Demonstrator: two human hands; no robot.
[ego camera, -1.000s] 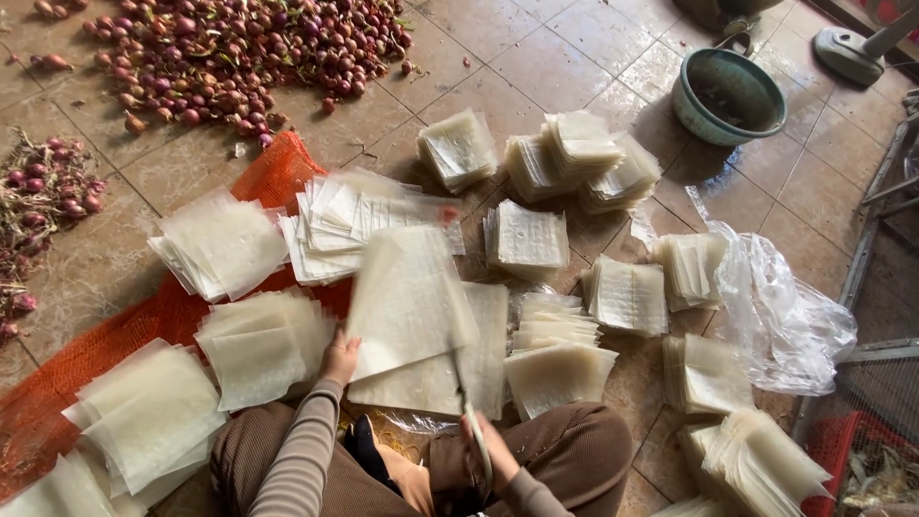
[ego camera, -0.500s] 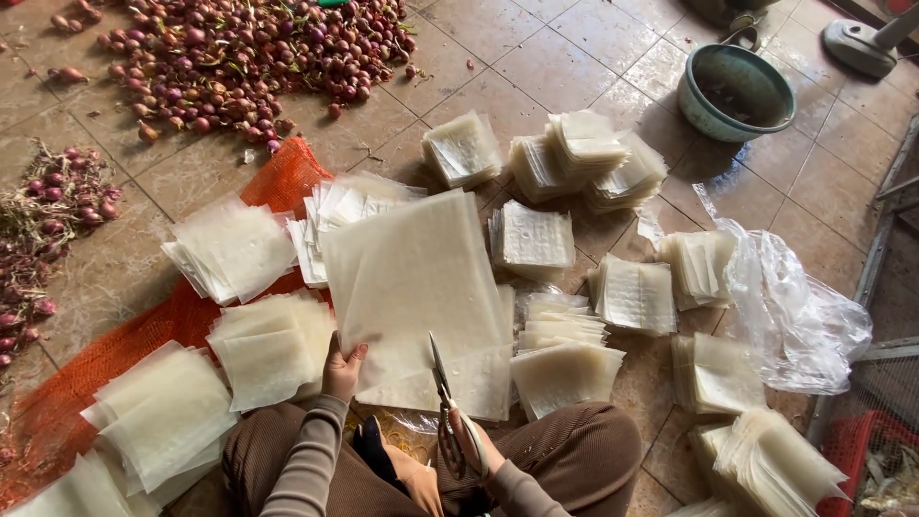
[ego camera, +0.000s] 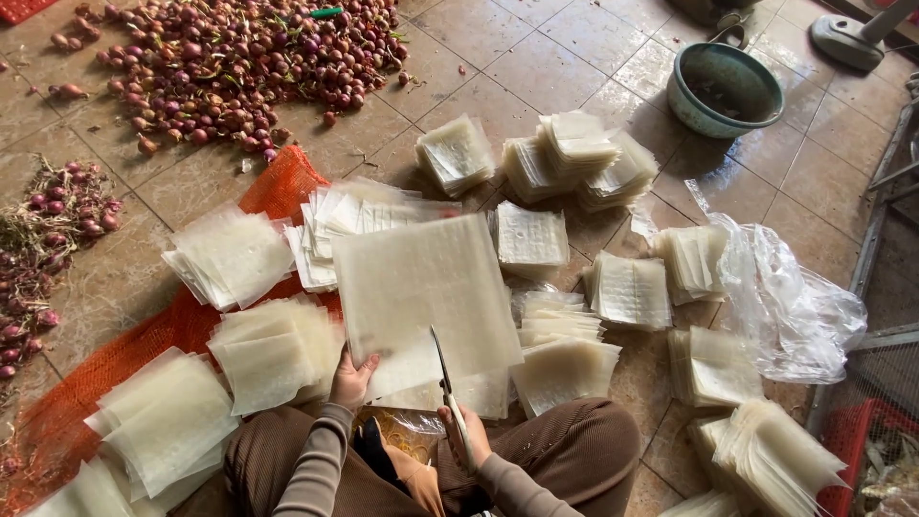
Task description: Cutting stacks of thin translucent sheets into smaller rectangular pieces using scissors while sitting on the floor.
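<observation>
Right hand (ego camera: 466, 433): lowest in the head view, above the brown-trousered knee, fingers clenched around the handles of the scissors (ego camera: 448, 388).
Scissors: blades point up and away from the body, the tip lying over the lower edge of the large sheet (ego camera: 421, 287); whether the blades are parted cannot be told.
Left hand (ego camera: 352, 380): just left of the scissors, fingers grasping the lower left corner of the large sheet.
Large sheet: a wide, pale, translucent square held up in front of the person, tilted slightly, covering part of the stacks behind it.
Near stacks: cut squares (ego camera: 275, 349) piled just left of the left hand, another pile (ego camera: 563, 369) just right of the scissors, both on the floor.
Orange net (ego camera: 144, 340): spread flat on the floor at left, under several of the left-hand piles.
Middle stacks: more cut squares (ego camera: 630, 290) to the right, and a fanned pile (ego camera: 230, 257) to the left.
Plastic bag (ego camera: 795, 306): clear, crumpled, at the right beside the stacks.
Far stacks: three piles (ego camera: 574, 153) beyond the large sheet.
Basin (ego camera: 725, 88): round, green, on the tiled floor at upper right.
Shallots (ego camera: 239, 67): a broad reddish heap at upper left, farthest from the person.
</observation>
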